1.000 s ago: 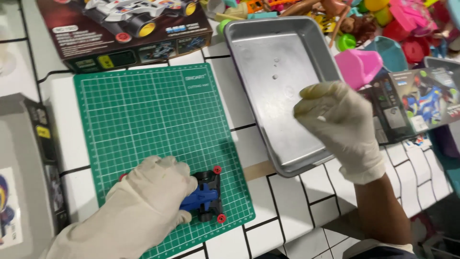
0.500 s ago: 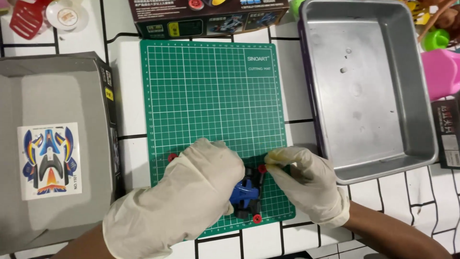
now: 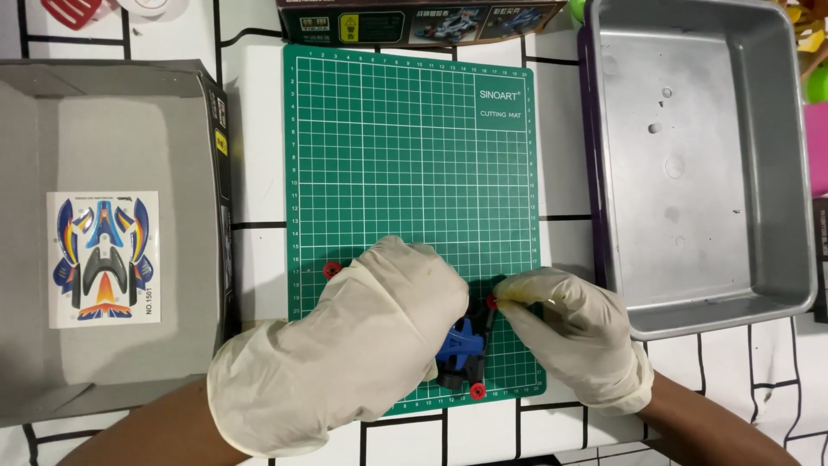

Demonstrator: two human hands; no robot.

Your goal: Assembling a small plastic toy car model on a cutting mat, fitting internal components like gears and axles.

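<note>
A small blue and black toy car [image 3: 460,349] with red wheels lies at the near edge of the green cutting mat [image 3: 414,164]. My left hand [image 3: 362,341], in a cream glove, covers most of the car and presses it down. A red wheel [image 3: 332,269] peeks out on its left side. My right hand [image 3: 573,332], also gloved, pinches at the car's front right wheel [image 3: 492,302] with its fingertips. Whether a small part is held between those fingers is hidden.
An open grey cardboard box [image 3: 103,233] with a sticker sheet [image 3: 103,257] lies to the left. A metal baking tray [image 3: 699,164] sits on the right. A printed model kit box [image 3: 414,19] stands behind the mat. White tiled tabletop [image 3: 254,129] around.
My right hand came down from above the tray to the car's front wheel. The view shifted so the mat sits centred. My left hand stayed on the car.
</note>
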